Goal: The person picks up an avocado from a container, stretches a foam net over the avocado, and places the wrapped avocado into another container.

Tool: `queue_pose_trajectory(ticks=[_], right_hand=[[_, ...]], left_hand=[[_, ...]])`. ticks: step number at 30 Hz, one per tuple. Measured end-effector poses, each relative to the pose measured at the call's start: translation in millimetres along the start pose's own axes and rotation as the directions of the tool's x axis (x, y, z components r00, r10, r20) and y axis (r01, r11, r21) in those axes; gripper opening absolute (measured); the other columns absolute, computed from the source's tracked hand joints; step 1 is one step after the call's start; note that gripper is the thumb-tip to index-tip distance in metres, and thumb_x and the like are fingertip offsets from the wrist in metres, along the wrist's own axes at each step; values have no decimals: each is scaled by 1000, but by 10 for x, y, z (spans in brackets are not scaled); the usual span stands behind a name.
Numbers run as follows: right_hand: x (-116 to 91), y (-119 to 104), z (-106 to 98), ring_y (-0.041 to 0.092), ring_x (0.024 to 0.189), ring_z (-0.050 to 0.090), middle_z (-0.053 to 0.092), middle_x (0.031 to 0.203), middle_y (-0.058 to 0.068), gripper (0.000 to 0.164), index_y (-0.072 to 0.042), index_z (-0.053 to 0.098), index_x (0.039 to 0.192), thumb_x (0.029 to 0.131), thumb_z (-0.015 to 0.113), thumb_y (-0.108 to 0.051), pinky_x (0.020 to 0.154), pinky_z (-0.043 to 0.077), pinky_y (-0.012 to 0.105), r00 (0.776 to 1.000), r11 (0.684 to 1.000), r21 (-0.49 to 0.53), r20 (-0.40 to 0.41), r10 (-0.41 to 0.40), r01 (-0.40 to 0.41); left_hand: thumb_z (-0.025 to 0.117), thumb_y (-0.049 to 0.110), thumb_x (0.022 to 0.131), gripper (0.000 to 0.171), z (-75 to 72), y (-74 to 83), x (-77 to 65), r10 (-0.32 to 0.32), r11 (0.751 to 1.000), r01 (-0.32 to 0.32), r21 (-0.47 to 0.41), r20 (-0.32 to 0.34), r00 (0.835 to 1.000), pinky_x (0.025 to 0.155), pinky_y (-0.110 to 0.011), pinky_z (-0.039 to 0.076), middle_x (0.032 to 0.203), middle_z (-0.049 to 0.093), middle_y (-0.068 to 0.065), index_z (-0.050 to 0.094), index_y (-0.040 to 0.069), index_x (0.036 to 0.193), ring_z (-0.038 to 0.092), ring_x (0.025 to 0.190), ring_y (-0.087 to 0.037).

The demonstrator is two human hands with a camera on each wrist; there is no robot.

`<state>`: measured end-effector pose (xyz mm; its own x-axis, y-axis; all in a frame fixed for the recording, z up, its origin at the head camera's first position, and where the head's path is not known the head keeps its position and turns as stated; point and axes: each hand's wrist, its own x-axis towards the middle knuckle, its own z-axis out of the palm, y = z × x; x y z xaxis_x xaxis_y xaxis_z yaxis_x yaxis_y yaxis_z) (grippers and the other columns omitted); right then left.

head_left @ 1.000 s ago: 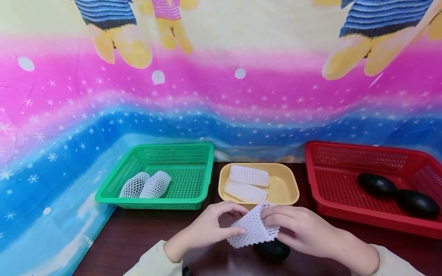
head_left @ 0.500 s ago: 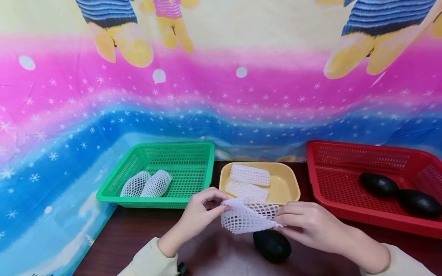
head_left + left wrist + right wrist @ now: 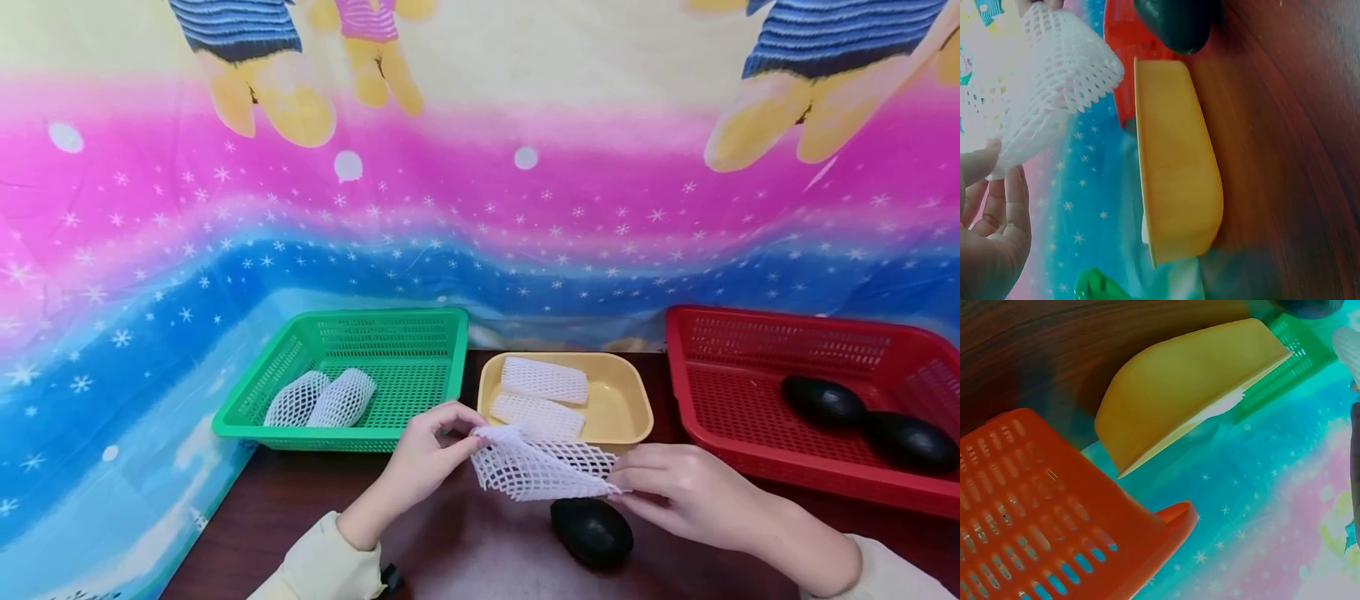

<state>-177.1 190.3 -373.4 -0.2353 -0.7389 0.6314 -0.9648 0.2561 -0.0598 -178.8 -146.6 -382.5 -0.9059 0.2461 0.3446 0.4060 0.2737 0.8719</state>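
Observation:
Between both hands a white foam net sleeve (image 3: 525, 473) is stretched out sideways, its mesh spread open. My left hand (image 3: 426, 450) pinches one corner between thumb and fingers; the left wrist view also shows this grip on the netting (image 3: 1066, 75). The opposite corner is pinched by my right hand (image 3: 686, 492). Just below the sleeve, on the dark wooden table, lies a glossy black oval fruit (image 3: 592, 535), apart from both hands. In the right wrist view only a bit of the sleeve (image 3: 1347, 350) shows at the edge.
A yellow tray (image 3: 618, 408) with two flat foam sleeves (image 3: 536, 417) stands behind the hands. To the left, a green basket (image 3: 408, 383) holds two netted fruits (image 3: 341, 400). The red basket (image 3: 720, 400) on the right contains two black fruits (image 3: 825, 402).
The sleeve was bunched with right fingers at its opening. My hands have since drawn apart, stretching it wide and lifting it off the black fruit, which now shows more fully.

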Motion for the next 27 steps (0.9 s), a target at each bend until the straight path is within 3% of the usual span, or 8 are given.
queue_pose_trajectory(ticks=[5,10,14,17,20,22,24,27], right_hand=[[31,7,4,6,94,70,74,105,-6,35,-19,78,107,107,52,-41,84,55,19,1000,1000,11,-17,-18,19],[70,3,6,14,99,72,75,110,2,33,-12,76,117,107,53,-33,88,54,21,995,996,29,-52,-85,87],[86,-17,1,14,100,72,75,112,3,34,-12,76,118,107,53,-34,90,53,21,994,996,30,-61,-86,88],[110,-35,1,14,100,72,75,112,4,34,-10,76,119,107,54,-34,90,53,21,994,995,40,-72,-88,91],[135,-58,6,15,101,73,75,114,5,34,-9,76,120,107,55,-32,90,53,22,994,995,61,-71,-80,85],[143,-68,17,15,101,73,75,115,6,34,-8,76,120,107,56,-32,90,53,22,994,994,67,-71,-78,82],[143,-74,29,14,102,72,75,115,6,34,-8,76,120,107,55,-31,90,53,22,995,995,65,-72,-72,77],[136,-70,50,14,102,72,75,115,6,33,-8,76,120,107,55,-30,90,53,22,994,996,55,-81,-70,75]], left_hand=[[82,11,88,15,64,24,-7,-12,1000,13,-24,48,999,74,-31,59,96,68,-3,75,7,101,67,86,-16],[82,10,88,19,119,33,-30,19,996,-10,-86,106,994,74,-32,60,100,66,-7,74,8,106,68,89,-18],[83,11,88,31,148,16,-55,15,993,6,-122,171,985,79,-33,59,108,66,-10,71,8,116,67,96,-20],[85,14,86,51,174,2,-68,-20,991,55,-124,265,964,87,-33,57,121,65,-6,64,10,133,65,106,-19],[87,18,83,74,225,-5,-87,-57,991,98,-95,367,928,94,-30,53,130,61,1,51,14,148,62,113,-15],[89,18,81,84,269,-13,-98,-60,993,95,-65,413,909,97,-29,50,133,60,4,45,17,152,60,114,-12],[91,19,79,87,308,-17,-115,-68,995,92,-34,434,898,98,-28,47,132,60,7,43,21,152,60,113,-10],[92,21,77,88,342,-29,-131,-63,998,61,19,442,895,98,-27,46,131,60,9,43,26,150,59,112,-8]])
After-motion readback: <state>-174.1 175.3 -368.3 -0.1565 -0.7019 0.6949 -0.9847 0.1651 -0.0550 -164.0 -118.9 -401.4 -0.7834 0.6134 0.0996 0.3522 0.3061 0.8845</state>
